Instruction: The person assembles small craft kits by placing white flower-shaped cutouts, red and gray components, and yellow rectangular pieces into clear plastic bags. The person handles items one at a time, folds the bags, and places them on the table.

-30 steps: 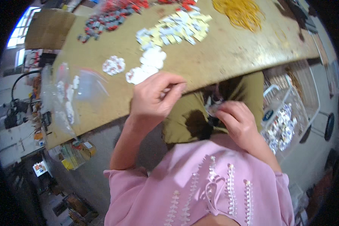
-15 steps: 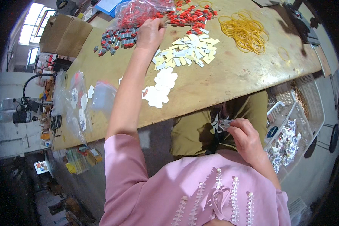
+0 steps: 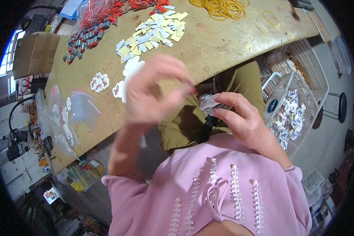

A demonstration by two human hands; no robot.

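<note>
Swung back from the red-and-grey parts (image 3: pixel 88 38) on the tan table (image 3: pixel 224 51), the blurred left hand (image 3: pixel 155 90) apparently pinches a small red piece (image 3: pixel 192 90) near the crinkled clear plastic bag (image 3: pixel 207 103), which the right hand (image 3: pixel 244 116) grips above the olive trousers (image 3: pixel 246 83), presumably for close two-handed reach.

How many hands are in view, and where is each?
2. The left hand, blurred, is over the table edge near the white cards, apparently with a small red thing. The right hand holds a clear plastic bag above the lap. No others show.
</note>
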